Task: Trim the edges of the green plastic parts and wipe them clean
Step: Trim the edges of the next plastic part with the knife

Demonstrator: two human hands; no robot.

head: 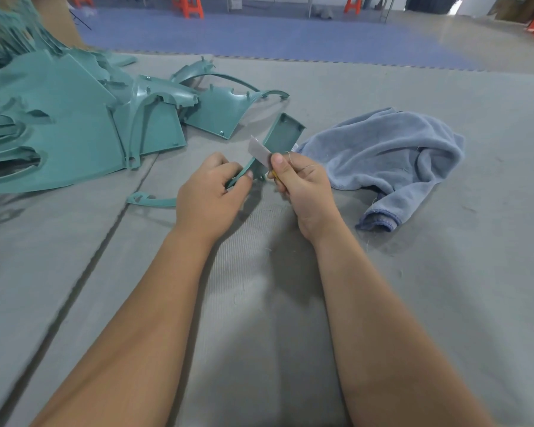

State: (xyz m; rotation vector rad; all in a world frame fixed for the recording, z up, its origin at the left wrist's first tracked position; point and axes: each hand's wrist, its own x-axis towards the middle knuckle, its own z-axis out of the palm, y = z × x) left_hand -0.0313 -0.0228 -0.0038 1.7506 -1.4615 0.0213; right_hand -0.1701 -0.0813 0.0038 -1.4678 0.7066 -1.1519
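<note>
Fingers (244,175) of left hand (208,195) curled round near end of green part (278,140), held above grey mat (259,303). Long axis running from hand up and away to the right, wide boxy end farthest. Right hand (302,186) pinching blade (259,151) against part's edge; cloth (392,155) just right, pile (59,124) of parts left.

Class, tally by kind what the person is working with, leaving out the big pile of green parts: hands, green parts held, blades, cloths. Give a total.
Hands: 2, the left hand and the right hand
Parts held: 1, the green part
Blades: 1, the grey blade
Cloths: 1, the blue cloth
Total: 5
</note>
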